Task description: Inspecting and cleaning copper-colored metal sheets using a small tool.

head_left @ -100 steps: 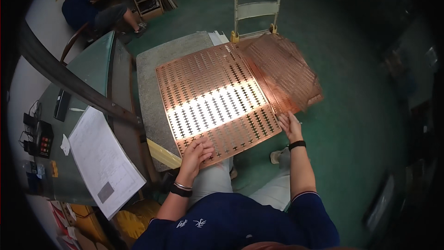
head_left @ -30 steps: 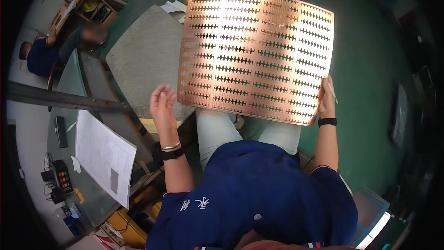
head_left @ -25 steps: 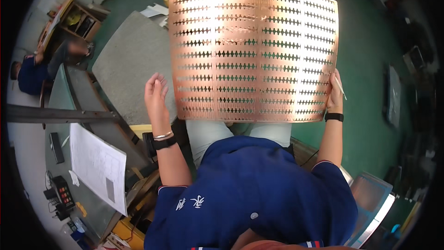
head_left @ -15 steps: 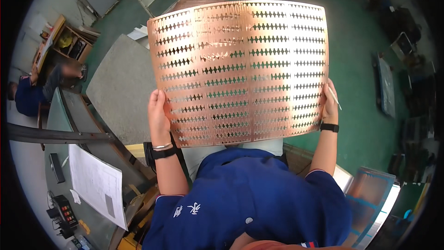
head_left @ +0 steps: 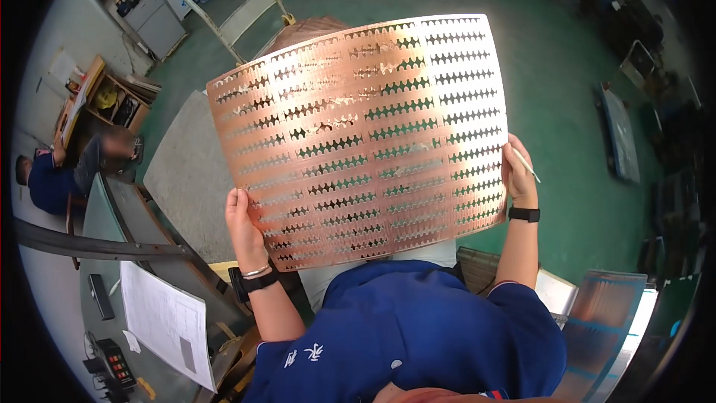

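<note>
A large copper-coloured perforated sheet [head_left: 377,160] is held up in front of me, tilted so its left side sits lower. Rows of toothed cut-outs run across it, and green floor shows through many of them. Bright glare washes out its upper right part. My left hand [head_left: 242,225] grips the lower left edge, thumb on the near face. On the right edge my right hand [head_left: 520,168] is closed round the sheet, and a thin white pen-like stick [head_left: 526,166] also pokes out of it. The fingers behind the sheet are hidden.
To my left stands a desk with a paper drawing [head_left: 168,321] and a black box with red switches [head_left: 112,362]. A grey board [head_left: 190,179] lies beyond it, near a white-framed trolley [head_left: 242,19]. Another person [head_left: 52,183] sits far left. Another copper-toned panel [head_left: 603,328] leans at lower right.
The sheet has tilted, its left side dropping and its top edge shifting left. My left hand has moved lower and slightly left with it; my right hand is a little lower and further left.
</note>
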A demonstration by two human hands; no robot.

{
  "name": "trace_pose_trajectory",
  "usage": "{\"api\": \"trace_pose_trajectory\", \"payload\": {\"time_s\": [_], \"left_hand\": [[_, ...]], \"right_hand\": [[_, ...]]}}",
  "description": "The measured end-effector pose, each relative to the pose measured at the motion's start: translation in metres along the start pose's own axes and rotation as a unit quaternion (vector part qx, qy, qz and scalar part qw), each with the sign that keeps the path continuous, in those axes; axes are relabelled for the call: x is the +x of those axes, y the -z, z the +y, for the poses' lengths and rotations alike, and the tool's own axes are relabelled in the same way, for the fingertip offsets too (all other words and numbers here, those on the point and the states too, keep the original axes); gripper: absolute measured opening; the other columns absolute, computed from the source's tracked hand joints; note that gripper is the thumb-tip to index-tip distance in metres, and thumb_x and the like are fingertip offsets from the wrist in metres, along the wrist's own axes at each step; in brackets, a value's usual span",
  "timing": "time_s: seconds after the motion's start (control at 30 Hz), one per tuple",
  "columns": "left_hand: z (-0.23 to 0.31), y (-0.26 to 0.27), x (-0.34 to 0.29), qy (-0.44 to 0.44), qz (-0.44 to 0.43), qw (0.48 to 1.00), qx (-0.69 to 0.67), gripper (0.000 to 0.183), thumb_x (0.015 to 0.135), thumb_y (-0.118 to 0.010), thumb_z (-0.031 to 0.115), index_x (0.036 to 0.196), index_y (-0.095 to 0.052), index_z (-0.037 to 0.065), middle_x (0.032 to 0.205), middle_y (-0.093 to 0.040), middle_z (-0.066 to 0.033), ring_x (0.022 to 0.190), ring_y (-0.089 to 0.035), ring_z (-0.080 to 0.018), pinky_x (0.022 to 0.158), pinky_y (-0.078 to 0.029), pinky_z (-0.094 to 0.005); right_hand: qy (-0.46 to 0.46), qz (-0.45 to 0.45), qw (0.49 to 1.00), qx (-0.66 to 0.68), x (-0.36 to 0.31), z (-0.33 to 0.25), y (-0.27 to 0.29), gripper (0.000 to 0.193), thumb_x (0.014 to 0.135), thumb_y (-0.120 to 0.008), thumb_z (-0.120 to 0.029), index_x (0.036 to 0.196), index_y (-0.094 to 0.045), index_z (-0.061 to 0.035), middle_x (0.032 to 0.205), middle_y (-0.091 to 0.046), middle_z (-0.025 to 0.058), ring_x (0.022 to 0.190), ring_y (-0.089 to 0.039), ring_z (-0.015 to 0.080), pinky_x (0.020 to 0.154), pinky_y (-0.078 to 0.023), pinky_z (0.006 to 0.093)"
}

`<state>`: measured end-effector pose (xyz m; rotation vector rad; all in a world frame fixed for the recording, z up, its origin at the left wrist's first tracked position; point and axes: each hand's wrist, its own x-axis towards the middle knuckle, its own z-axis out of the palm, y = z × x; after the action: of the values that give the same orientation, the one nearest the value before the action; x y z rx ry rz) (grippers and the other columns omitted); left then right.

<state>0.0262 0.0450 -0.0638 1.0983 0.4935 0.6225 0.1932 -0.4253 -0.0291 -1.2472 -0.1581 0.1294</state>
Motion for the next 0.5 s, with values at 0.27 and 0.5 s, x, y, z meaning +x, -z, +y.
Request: {"api": "trace_pose_trajectory", "payload": {"time_s": [0.27, 0.5], "left_hand": [[0.027, -0.012, -0.008, -0.001, 0.018, 1.000, 0.011, 0.018, 0.093, -0.051, 0.024, 0.100, -0.056, 0.008, 0.081, -0.056, 0.0039, 0.069, -0.051, -0.0044, 0.059, -0.042, -0.0188], [0.047, -0.020, -0.018, 0.002, -0.022, 0.999, -0.027, 0.027, 0.096, -0.042, 0.024, 0.110, -0.053, 0.003, 0.099, -0.060, -0.0049, 0.092, -0.056, -0.0115, 0.080, -0.044, -0.0259]], "right_hand": [[0.018, -0.005, 1.000, -0.007, 0.005, -0.006, -0.010, 0.040, 0.091, -0.052, -0.019, 0.121, -0.045, 0.0059, 0.113, -0.057, 0.0134, 0.103, -0.055, 0.0172, 0.089, -0.044, 0.0290], [-0.006, 0.029, 0.997, -0.077, 0.007, 0.000, -0.007, 0.039, 0.093, -0.049, -0.024, 0.123, -0.045, 0.0018, 0.115, -0.057, 0.0092, 0.103, -0.054, 0.0152, 0.089, -0.043, 0.0274]]}}
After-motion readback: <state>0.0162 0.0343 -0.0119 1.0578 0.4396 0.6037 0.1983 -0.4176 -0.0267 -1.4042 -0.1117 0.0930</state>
